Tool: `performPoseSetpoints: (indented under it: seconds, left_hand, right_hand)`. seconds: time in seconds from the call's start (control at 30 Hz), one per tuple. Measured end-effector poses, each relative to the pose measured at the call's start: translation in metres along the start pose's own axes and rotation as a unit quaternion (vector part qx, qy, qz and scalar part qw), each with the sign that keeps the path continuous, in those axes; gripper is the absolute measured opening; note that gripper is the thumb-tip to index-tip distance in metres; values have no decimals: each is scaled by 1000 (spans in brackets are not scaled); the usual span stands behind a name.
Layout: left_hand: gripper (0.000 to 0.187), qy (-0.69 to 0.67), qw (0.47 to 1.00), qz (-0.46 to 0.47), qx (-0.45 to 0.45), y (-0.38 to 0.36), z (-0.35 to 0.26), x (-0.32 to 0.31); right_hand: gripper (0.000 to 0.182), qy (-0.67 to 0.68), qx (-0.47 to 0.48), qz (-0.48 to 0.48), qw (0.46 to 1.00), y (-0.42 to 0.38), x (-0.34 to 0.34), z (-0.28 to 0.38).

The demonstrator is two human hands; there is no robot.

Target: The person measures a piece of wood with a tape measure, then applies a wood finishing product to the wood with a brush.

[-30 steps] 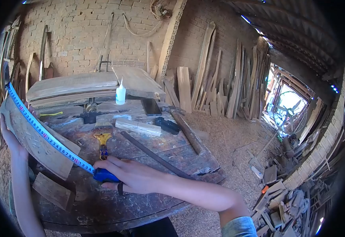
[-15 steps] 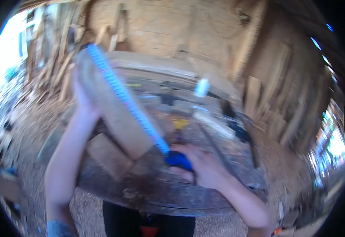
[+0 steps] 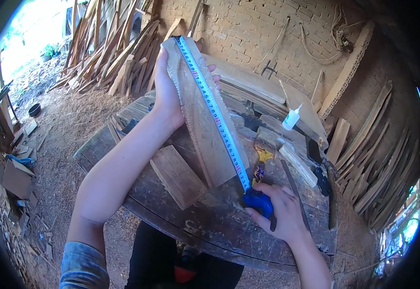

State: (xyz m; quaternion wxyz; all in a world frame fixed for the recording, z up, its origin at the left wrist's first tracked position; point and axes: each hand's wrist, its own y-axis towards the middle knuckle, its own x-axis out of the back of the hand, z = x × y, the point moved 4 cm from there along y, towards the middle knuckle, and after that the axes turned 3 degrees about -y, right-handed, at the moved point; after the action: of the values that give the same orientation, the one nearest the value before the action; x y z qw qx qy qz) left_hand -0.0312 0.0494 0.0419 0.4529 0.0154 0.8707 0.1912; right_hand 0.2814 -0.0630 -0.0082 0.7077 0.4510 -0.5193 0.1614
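My left hand (image 3: 169,101) grips a wooden board (image 3: 202,139) near its far end, the thumb along the left edge and fingertips showing past the right edge. The board has jagged, notched long edges and is tilted up above the table. A white and blue tape measure blade (image 3: 214,111) runs along its length, the end at the board's far tip. In my right hand (image 3: 284,212) is the blue tape measure case (image 3: 259,202), just beyond the board's near end. Beneath lies a rectangular wood block (image 3: 178,177) on the worn table (image 3: 200,221).
On the table are a tool with a yellow part (image 3: 264,154), a white bottle (image 3: 291,118), a pale wood strip (image 3: 297,166) and a dark thin bar (image 3: 294,190). Planks (image 3: 378,144) lean at right; a woodpile (image 3: 118,53) stands at far left, before a brick wall (image 3: 253,29).
The view has swung and sharpened, so the board and both hands appear further right. The tape still lies along the board, with the case still in my right hand.
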Motion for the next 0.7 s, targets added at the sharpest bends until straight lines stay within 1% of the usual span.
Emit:
performPoseSetpoints:
  seconds: [0.1,0.2,0.3,0.4,0.7]
  left_hand:
    - [99,7,999,-35,-18,-2,-2,-1]
    - [99,1,999,-40,-16,-2,-4,-1]
    - [98,12,999,-40,-27,-2,-4,-1]
    - [97,15,999,-30,-28,-2,-5,-2]
    - [96,21,999,-29,-36,-2,-5,-1]
  right_hand:
    - [55,2,-4,0,1000,1,0,1]
    - [57,2,-13,11,1000,0,-1,2]
    - [58,7,-38,41,998,0,-2,3]
    - [59,30,-38,52,997,0,-3,2]
    - [61,51,-38,55,996,1,-4,4]
